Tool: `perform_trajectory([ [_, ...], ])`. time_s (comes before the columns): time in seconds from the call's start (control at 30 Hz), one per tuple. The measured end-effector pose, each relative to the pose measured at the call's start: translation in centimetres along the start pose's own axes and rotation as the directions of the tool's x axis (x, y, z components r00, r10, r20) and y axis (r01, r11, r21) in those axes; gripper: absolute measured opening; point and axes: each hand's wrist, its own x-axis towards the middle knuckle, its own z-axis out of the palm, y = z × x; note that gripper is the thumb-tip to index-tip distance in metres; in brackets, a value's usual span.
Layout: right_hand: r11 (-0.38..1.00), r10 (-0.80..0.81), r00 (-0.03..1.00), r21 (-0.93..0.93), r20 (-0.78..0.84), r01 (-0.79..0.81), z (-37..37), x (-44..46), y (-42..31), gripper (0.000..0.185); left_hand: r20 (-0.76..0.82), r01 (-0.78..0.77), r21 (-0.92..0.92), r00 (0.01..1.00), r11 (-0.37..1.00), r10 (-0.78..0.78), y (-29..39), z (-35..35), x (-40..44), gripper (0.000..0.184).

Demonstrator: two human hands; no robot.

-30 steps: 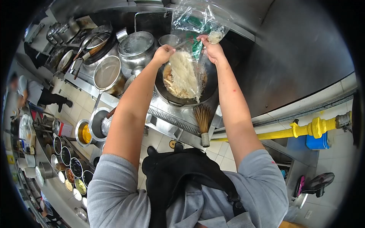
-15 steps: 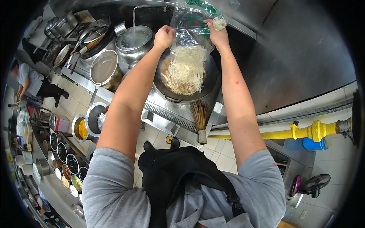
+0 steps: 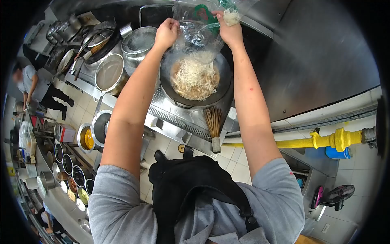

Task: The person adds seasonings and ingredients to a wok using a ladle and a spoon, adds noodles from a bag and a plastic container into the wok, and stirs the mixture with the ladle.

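Note:
A clear plastic bag [image 3: 193, 34] with green print hangs upside down between my hands over a wok [image 3: 224, 72]. My left hand [image 3: 166, 34] is closed on the bag's left edge. Fingers of my right hand [image 3: 230, 32] grip its right side, where a small clump of pale noodles [image 3: 232, 17] shows at the hand. Thin dry noodles [image 3: 196, 77] lie heaped in the wok on top of browner food. Some strands still reach up to the bag's mouth, and haze or steam blurs that spot.
A bamboo wok brush [image 3: 213, 126] lies on the stove's front edge. Left of the wok stand a steaming water pot [image 3: 139, 40] and a strainer on a pot [image 3: 109, 73]. Bowls [image 3: 86, 137] and several ingredient tins [image 3: 78, 175] line the left. Another person [image 3: 34, 83] stands farther left.
Most noodles have dropped from the bag into the wok, and the bag looks emptier. Both hands have risen slightly, my left one also shifting left. The other person has moved.

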Motion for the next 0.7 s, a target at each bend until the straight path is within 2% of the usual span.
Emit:
perform_trajectory([
  [0.03, 1.0, 0.005, 1.0, 0.001, 0.003, -0.005, -0.2, -0.2, -0.7, 0.026, 0.018, 0.005, -0.073, 1.0, 0.997, -0.003, 0.8, -0.2, -0.1, 0.013],
  [0.07, 0.997, -0.074, 0.997, -0.012, -0.023, 0.074, -0.4, -0.2, -1.4, 0.027, -0.015, 0.017, -0.134, 1.0, 0.991, -0.019, 1.6, -0.2, -0.3, 0.013],
  [0.1, 0.988, -0.155, 0.987, -0.026, -0.05, 0.154, -0.5, 0.0, -1.8, 0.027, -0.018, 0.013, -0.131, 1.0, 0.991, -0.016, 1.7, -0.4, -0.5, 0.013],
  [0.17, 0.987, -0.158, 0.986, -0.031, -0.047, 0.157, 0.2, -0.3, -0.9, 0.026, 0.096, 0.051, 0.002, 0.994, 0.999, -0.051, 1.7, -0.7, -1.0, 0.013],
  [0.23, 0.992, -0.076, 0.996, -0.092, 0.049, 0.081, 1.3, -1.4, 0.4, 0.025, 0.124, 0.12, -0.051, 0.986, 0.991, -0.113, -1.1, -0.9, -1.8, 0.017],
  [0.3, 0.997, -0.065, 0.998, -0.032, 0.028, 0.066, 1.4, -1.7, 0.5, 0.024, 0.22, -0.024, 0.148, 0.975, 0.989, -0.01, -3.5, -1.2, -2.1, 0.025],
  [0.33, 0.999, -0.029, 0.998, -0.037, 0.064, 0.031, 1.7, -2.1, 1.0, 0.023, 0.279, 0.219, 0.145, 0.927, 0.965, -0.252, -1.1, -1.6, -3.8, 0.032],
  [0.4, 0.994, 0.109, 0.986, -0.033, 0.124, -0.105, 2.1, -3.7, 2.2, 0.024, 0.253, 0.187, 0.163, 0.941, 0.969, -0.225, -5.1, -1.5, -5.4, 0.035],
  [0.43, 0.995, 0.094, 0.987, -0.026, 0.128, -0.091, 2.0, -3.4, 1.6, 0.024, 0.222, 0.128, 0.18, 0.961, 0.975, -0.167, -5.3, -1.8, -5.2, 0.039],
  [0.47, 0.997, 0.081, 0.99, -0.013, 0.112, -0.08, 1.7, -3.8, 1.1, 0.024, 0.3, 0.202, 0.029, 0.933, 0.979, -0.202, -5.7, -2.2, -5.6, 0.048],
  [0.57, 0.993, 0.1, 0.987, 0.049, 0.129, -0.107, 1.2, -5.4, -0.3, 0.025, 0.282, 0.211, -0.051, 0.941, 0.976, -0.189, -4.7, -2.7, -7.9, 0.052],
  [0.6, 0.994, 0.072, 0.989, 0.07, 0.13, -0.082, 1.2, -5.9, -1.0, 0.025, 0.301, 0.209, -0.072, 0.937, 0.975, -0.179, -4.1, -3.0, -8.5, 0.064],
  [0.63, 0.994, 0.042, 0.99, 0.095, 0.132, -0.055, 1.2, -6.5, -1.8, 0.025, 0.28, 0.241, 0.033, 0.93, 0.97, -0.24, -2.6, -3.5, -9.4, 0.078],
  [0.7, 0.982, -0.021, 0.989, 0.188, 0.145, -0.007, 1.1, -8.2, -4.8, 0.026, 0.336, 0.257, -0.175, 0.923, 0.95, -0.188, -0.6, -3.4, -11.6, 0.109],
])
